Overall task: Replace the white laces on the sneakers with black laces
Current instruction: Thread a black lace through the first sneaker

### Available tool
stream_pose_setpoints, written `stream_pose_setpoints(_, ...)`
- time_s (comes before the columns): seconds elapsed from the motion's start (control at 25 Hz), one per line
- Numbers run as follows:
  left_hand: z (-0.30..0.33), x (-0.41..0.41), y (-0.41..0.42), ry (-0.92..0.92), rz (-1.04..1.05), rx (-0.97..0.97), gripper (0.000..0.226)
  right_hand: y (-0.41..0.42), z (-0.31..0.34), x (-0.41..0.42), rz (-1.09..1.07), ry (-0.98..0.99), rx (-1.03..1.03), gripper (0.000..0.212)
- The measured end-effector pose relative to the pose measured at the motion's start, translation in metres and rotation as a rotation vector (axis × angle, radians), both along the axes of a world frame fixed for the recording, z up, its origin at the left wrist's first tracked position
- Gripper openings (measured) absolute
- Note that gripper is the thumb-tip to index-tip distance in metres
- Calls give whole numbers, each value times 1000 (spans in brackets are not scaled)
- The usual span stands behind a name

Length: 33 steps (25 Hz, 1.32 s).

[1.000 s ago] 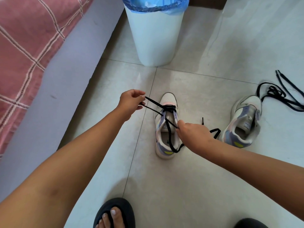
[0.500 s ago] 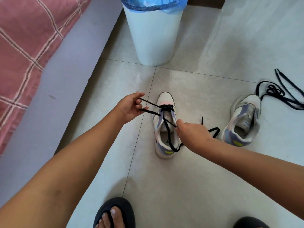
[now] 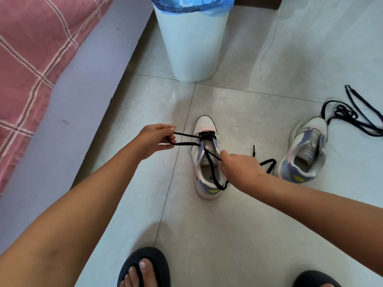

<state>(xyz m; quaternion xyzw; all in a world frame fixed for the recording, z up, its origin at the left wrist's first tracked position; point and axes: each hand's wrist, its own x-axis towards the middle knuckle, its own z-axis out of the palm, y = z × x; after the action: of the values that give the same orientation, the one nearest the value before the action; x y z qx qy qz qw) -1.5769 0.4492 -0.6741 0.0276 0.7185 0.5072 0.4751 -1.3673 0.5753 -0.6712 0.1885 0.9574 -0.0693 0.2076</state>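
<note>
A white, lilac and pink sneaker (image 3: 204, 123) stands on the floor tiles in the middle, toe pointing away. A black lace (image 3: 213, 172) runs through its front eyelets. My left hand (image 3: 154, 140) sits left of the shoe and pinches a loop of that lace, pulled out sideways. My right hand (image 3: 238, 166) is at the shoe's right side and pinches the other strand over the tongue; its loose end trails right along the floor. A second sneaker (image 3: 304, 154) without laces lies to the right. Another black lace (image 3: 350, 117) lies loose beyond it.
A white bin (image 3: 192, 44) with a blue bag stands just past the shoe. A grey bed edge (image 3: 68, 96) with a pink checked cover (image 3: 35, 44) runs along the left. My feet in dark slippers (image 3: 145, 268) are at the bottom.
My left hand has shifted a little down and left, and the lace loop it holds now lies flatter. My right hand has stayed on its strand at the shoe.
</note>
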Motion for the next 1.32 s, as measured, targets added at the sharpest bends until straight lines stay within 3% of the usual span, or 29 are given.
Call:
stream_pose_setpoints(0.08,0,-1,-5,105,-114,-129,20,-1,0,0,3,-4,-9,9)
stream_pose_setpoints(0.2,0,5,-8,84,-207,-158,22,-2,1,-1,-6,-4,-19,12)
stream_pose_setpoints(0.32,-8,16,-6,17,48,-76,40,-2,5,-2,-62,-2,-66,10)
stream_pose_setpoints(0.4,-15,28,-6,65,242,-240,50,-4,9,-3,-108,13,-116,9)
stream_pose_setpoints(0.44,-18,44,-4,150,182,-348,47,-6,11,-3,-121,24,-130,13)
stream_pose_setpoints(0.56,-18,106,5,455,-407,-358,33,-11,14,-3,-137,44,-154,23)
stream_pose_setpoints(0.6,-20,120,10,522,-510,-383,40,-13,13,-3,-134,46,-162,24)
stream_pose_setpoints(0.68,-26,127,17,592,-517,-511,47,-15,14,-1,-106,69,-192,19)
stream_pose_setpoints(0.8,-28,125,22,592,-430,-586,38,-11,18,18,16,96,-268,14)
stream_pose_setpoints(0.96,-26,126,21,649,-472,-622,37,-4,17,86,225,141,-232,26)
stream_pose_setpoints(1.12,-25,125,20,684,-501,-647,35,-13,12,147,450,223,-213,19)
stream_pose_setpoints(1.32,-25,126,20,701,-523,-660,34,-35,15,170,743,216,-279,40)
